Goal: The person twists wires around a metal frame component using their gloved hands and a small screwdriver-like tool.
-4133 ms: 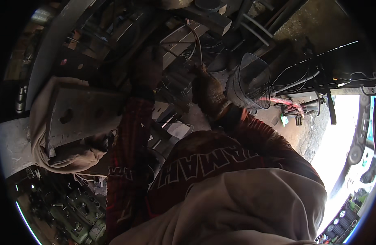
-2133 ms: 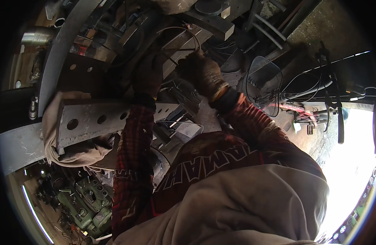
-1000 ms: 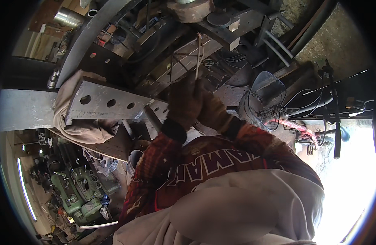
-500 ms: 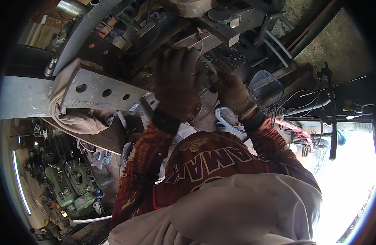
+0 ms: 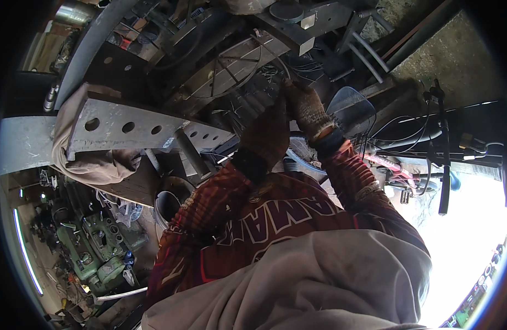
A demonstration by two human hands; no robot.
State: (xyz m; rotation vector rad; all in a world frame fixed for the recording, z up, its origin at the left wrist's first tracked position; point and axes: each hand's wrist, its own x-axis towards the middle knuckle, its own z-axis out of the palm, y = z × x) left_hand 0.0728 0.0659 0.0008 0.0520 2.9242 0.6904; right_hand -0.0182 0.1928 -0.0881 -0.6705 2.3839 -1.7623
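Note:
Both my hands wear dark, worn work gloves and meet near the middle of the view. My right hand is closed around the lower end of a thin grey curved strand, which looks like a cable or rod; its kind is unclear. Close against it, my left hand has its fingers drawn together, pointing up at the right fingertips. Shadow hides what the left fingers hold, if anything. Just beyond the left hand lies a thin dark ring with spokes, over a flat metal bar.
At left, a steel beam with round holes has a beige cloth draped under it. A blue-rimmed mesh guard stands right of my hands. Black cables hang further right. Green machinery stands lower left.
My left hand has moved down and right to meet the right hand, its fingers now together. The right hand has shifted slightly up and left. The spoked ring has come into sight.

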